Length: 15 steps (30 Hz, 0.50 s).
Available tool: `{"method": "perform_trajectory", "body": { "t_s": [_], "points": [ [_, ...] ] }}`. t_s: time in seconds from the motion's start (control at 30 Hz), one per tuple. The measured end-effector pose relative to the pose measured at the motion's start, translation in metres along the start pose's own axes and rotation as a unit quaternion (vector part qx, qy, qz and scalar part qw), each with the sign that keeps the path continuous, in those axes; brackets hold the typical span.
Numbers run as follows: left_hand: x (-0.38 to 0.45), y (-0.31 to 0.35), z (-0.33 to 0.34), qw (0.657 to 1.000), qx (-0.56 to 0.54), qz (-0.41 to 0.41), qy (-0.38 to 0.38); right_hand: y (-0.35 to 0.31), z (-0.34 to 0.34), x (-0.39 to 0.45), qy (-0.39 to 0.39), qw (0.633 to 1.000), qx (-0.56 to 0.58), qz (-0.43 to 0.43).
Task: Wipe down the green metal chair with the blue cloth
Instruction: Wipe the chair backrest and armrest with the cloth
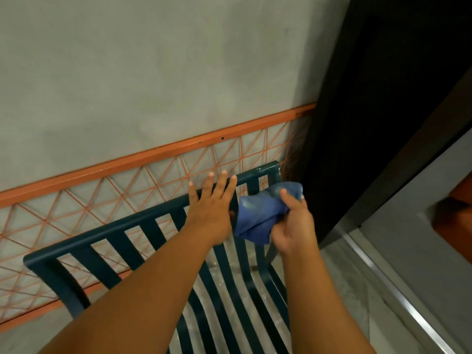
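The dark green metal chair (109,232) with vertical slats fills the lower middle, its top rail running up to the right. My left hand (212,208) is flat with fingers spread over the backrest near the top rail. The bunched blue cloth (258,213) is held against the backrest's right end, with my right hand (293,223) shut on it. The seat slats show below between my forearms.
An orange metal lattice railing (153,157) stands just behind the chair against a grey wall. A dark door opening (383,98) lies to the right, with a metal floor track (398,295) running along the lower right.
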State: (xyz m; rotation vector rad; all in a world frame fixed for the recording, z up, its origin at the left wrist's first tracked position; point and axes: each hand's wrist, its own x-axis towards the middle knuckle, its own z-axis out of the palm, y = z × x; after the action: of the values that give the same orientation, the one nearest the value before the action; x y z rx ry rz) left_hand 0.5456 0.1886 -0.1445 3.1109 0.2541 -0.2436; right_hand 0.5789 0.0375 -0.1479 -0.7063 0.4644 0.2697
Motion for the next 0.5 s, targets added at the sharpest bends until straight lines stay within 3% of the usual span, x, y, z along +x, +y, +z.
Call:
{"method": "perform_trajectory", "body": {
  "t_s": [0.07,0.17,0.23,0.33,0.37,0.4,0.5],
  "points": [
    [0.0,-0.001,0.001,1.0,0.001,-0.003,0.008,-0.013,0.009,0.001,-0.006,0.981,-0.166,-0.095],
    [-0.001,0.0,-0.001,1.0,0.004,-0.006,0.012,-0.022,0.028,0.011,-0.012,0.865,-0.446,-0.228],
    [-0.002,0.001,-0.001,1.0,0.013,-0.008,0.008,-0.013,0.041,0.024,-0.041,0.749,-0.586,-0.305],
    [-0.003,0.0,0.001,1.0,0.014,-0.01,0.008,0.017,0.046,0.036,-0.094,0.532,-0.779,-0.318],
    [-0.003,-0.001,0.001,1.0,0.012,-0.009,0.007,0.025,0.04,0.039,-0.118,0.482,-0.804,-0.327],
    [-0.003,-0.001,0.002,1.0,0.01,-0.008,0.007,0.027,0.035,0.039,-0.137,0.466,-0.807,-0.335],
    [-0.002,-0.002,0.004,1.0,0.006,-0.005,0.012,0.016,0.029,0.044,-0.133,0.466,-0.8,-0.353]
  ]
}}
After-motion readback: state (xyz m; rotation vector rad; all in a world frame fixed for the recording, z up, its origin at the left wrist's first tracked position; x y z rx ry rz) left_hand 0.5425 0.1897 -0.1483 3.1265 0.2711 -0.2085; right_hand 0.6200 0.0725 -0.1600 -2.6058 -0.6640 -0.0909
